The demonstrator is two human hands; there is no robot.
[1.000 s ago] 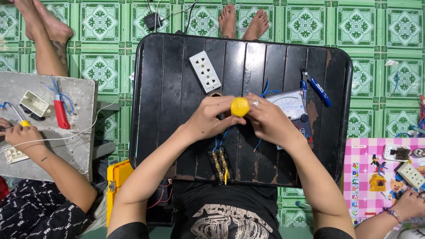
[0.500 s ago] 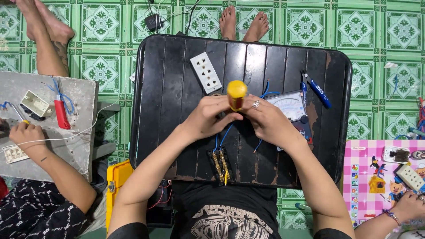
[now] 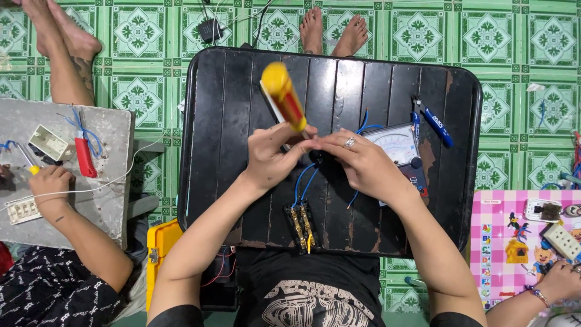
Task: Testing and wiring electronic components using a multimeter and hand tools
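My left hand (image 3: 271, 155) grips a yellow and red screwdriver (image 3: 283, 95) whose handle tilts up and to the left. My right hand (image 3: 358, 165), with a ring on one finger, meets the left at the fingertips over a small dark part (image 3: 319, 158), mostly hidden. Blue wires (image 3: 304, 182) run from that part down to a black component with brass terminals (image 3: 301, 225). All of this is above a black slatted table (image 3: 230, 139). A white socket plate lies behind the screwdriver, mostly hidden.
An analog multimeter (image 3: 396, 147) and blue-handled pliers (image 3: 434, 124) lie at the right. A person on the left works at a grey table (image 3: 103, 200) with a red screwdriver (image 3: 84, 156). Another person's hand (image 3: 560, 281) rests on a pink table. Bare feet (image 3: 331, 29) beyond.
The screwdriver has tipped from end-on to leaning up and left, showing its red grip. Both my hands stay together at the table's middle.
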